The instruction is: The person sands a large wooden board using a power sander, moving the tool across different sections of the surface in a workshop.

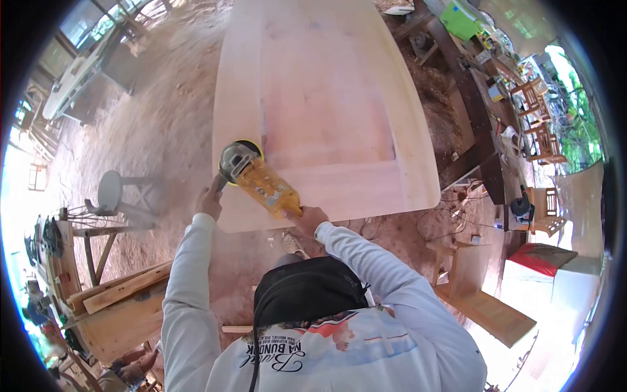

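A yellow angle grinder (268, 189) with a grey metal head rests its round disc (251, 145) on the left part of a large wooden panel (326, 186). My right hand (309, 221) is wrapped round the rear end of its body. Up by the head, my left hand (210, 200) grips the grinder's side, apparently at a side handle mostly hidden by the fingers. Pale wood borders a pinkish middle section on the panel, whose near corners are rounded. The disc's underside is hidden.
A round stool (112, 189) stands at left, above stacked planks (127, 287). Along the right runs a dark workbench (480, 124) with tools and a green item (460, 21). A wooden chair-like piece (480, 304) lies at lower right. Dust covers the floor.
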`<state>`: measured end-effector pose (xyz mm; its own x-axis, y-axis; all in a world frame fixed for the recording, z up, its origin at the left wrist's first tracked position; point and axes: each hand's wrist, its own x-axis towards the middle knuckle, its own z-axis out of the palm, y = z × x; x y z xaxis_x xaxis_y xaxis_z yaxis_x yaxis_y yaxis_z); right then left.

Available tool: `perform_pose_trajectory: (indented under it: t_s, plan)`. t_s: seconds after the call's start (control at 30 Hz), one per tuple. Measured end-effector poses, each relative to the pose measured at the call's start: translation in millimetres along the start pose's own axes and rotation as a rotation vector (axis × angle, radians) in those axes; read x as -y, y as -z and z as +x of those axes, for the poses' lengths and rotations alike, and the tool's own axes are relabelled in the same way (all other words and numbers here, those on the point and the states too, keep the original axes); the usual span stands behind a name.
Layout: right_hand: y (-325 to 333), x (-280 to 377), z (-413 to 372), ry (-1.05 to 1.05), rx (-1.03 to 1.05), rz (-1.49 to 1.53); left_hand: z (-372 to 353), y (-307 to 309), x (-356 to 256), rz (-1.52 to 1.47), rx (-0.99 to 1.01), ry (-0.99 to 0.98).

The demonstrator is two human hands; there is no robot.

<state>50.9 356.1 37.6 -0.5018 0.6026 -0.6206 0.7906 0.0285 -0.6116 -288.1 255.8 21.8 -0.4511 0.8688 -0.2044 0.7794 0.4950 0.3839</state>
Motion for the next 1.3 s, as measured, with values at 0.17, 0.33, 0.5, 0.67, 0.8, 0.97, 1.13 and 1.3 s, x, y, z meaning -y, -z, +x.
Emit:
perform_pose_trajectory:
  t_s: [0.17, 0.33, 0.5, 0.67, 0.8, 0.97, 1.13, 1.3]
  plan:
    - [48.8, -62.2, -21.9, -0.023, -0.131, 0.074, 37.7, -51.1, -72.8, 0.039, 0.003, -0.153]
    - [99.5, -137.1, -65.8, -0.135, -0.198, 0.126, 41.6, -91.3, -180.3, 0.081, 0.036, -0.28]
    - [125.8, -214.2, -99.0, -0.142, -0.409, 0.163, 47.3, -124.5, -277.6, 0.051, 0.088, -0.391]
    - [161.2, -266.2, -129.0, -0.325, -0.451, 0.239, 54.4, -153.9, -368.2, 0.067, 0.163, -0.474]
    - [192.4, -303.6, -148.6, -0.367, -0.507, 0.269, 60.1, -176.3, -436.8, 0.074, 0.228, -0.502]
    - [210.7, -370.8, -150.7, -0.328, -0.661, 0.243, 70.0, -193.1, -497.9, 0.068, 0.358, -0.523]
    - [242.3, -382.8, -150.9, -0.298, -0.737, 0.212, 66.8, -202.0, -525.4, 0.113, 0.338, -0.483]
    - [255.5, -359.7, -132.7, -0.349, -0.563, 0.446, 73.3, -187.9, -495.1, 0.021, 0.286, -0.446]
